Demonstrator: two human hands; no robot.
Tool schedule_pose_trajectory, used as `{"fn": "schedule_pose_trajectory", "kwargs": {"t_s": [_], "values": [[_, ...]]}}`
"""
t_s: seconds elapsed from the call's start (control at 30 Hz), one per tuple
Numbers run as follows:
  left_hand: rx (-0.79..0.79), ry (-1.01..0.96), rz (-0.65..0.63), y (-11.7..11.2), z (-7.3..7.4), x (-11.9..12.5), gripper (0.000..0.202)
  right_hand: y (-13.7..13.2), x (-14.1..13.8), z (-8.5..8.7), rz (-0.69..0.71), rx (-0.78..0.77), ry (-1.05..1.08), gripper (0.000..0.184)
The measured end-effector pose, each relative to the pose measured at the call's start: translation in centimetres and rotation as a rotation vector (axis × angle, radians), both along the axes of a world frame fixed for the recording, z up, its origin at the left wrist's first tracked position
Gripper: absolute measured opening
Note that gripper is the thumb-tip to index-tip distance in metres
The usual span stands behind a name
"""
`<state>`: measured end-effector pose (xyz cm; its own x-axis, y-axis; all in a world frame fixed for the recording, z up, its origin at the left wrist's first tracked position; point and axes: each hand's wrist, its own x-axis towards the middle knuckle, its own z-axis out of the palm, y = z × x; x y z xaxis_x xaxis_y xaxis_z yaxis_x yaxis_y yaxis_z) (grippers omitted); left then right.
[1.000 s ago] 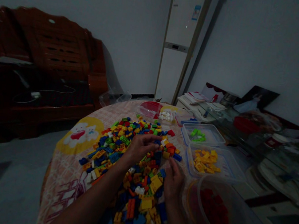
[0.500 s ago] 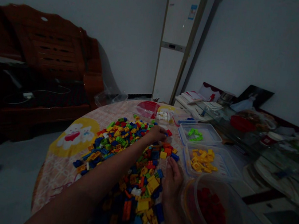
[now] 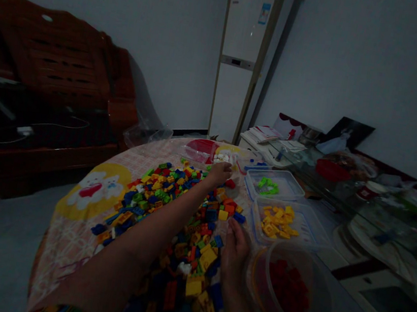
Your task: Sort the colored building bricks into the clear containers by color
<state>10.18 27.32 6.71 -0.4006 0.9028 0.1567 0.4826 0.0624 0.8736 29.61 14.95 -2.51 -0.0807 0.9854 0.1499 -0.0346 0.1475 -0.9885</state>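
"How do the toy building bricks look on your feed?"

"Blocky, square or long, in yellow, blue, green, red, orange and white, heaped on a pink patterned tablecloth."

"And the grip?"

"I see the left hand stretched over the heap's far end, near white bricks; I can't make out whether it grips anything. The right hand is loosely curled beside the heap's right edge, near a yellow square brick; its grip, too, is unclear to me."

Multicoloured pile, pink lattice-patterned cloth
The pile mixes red, yellow, blue, green, white; lime bricks, yellow bricks, red bricks; reddish-brown sofa.
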Motion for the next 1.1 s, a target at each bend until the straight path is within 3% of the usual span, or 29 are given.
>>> {"fn": "schedule_pose_trajectory", "kwargs": {"t_s": [0.2,0.47,0.63,0.83,1.1], "values": [[-0.121,0.259,-0.08,-6.6,-0.4,-2.3,0.042,-0.1,0.1,0.6,-0.02,-0.025,0.025,0.048],[-0.197,0.427,-0.369,-11.4,-2.0,-0.1,0.029,0.2,0.4,0.1,-0.028,-0.056,0.011,0.05],[-0.2,0.4,-0.433,-12.5,-2.7,0.7,0.02,0.2,0.4,0.3,-0.052,-0.007,-0.033,0.045],[-0.207,0.326,-0.524,-12.5,-2.3,0.9,0.02,0.2,0.5,0.3,-0.03,-0.012,-0.028,0.047],[-0.245,0.498,-0.505,-11.1,-2.1,0.3,0.017,0.2,0.6,0.0,-0.036,0.004,-0.003,0.045]]}}
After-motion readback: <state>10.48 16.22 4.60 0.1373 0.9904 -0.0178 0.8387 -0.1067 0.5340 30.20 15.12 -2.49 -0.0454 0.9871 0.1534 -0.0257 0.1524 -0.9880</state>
